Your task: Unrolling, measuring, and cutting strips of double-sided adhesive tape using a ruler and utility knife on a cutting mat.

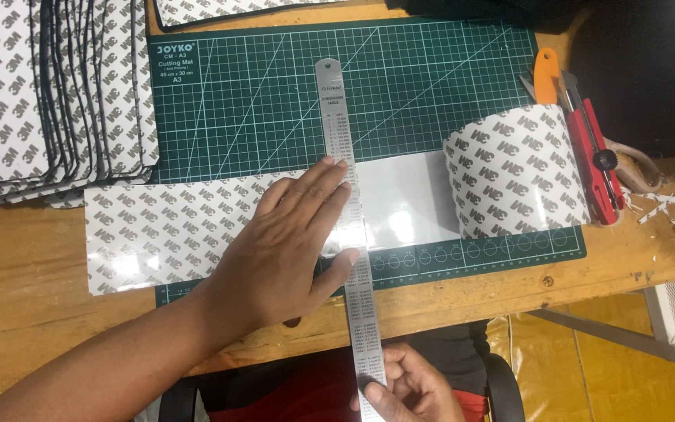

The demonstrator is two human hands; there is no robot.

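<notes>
Ruler (347, 211), steel, lies lengthwise across green cutting mat (275, 94) and printed backing sheet (158, 227), near end overhanging wooden table (33, 289) edge. Left hand (287, 242) flat, fingers spread, pressing sheet, fingertips touching ruler's left edge, not gripping. Right hand (408, 391) pinching ruler's near end, thumb on top. Sheet's right end curls up into roll (517, 172). Red cutter (591, 156) just beside roll. Stack of cut sheets (48, 86) top left.

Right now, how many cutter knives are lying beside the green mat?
2: an orange cutter and a red cutter, both right of the green mat. Others may be hidden.
</notes>
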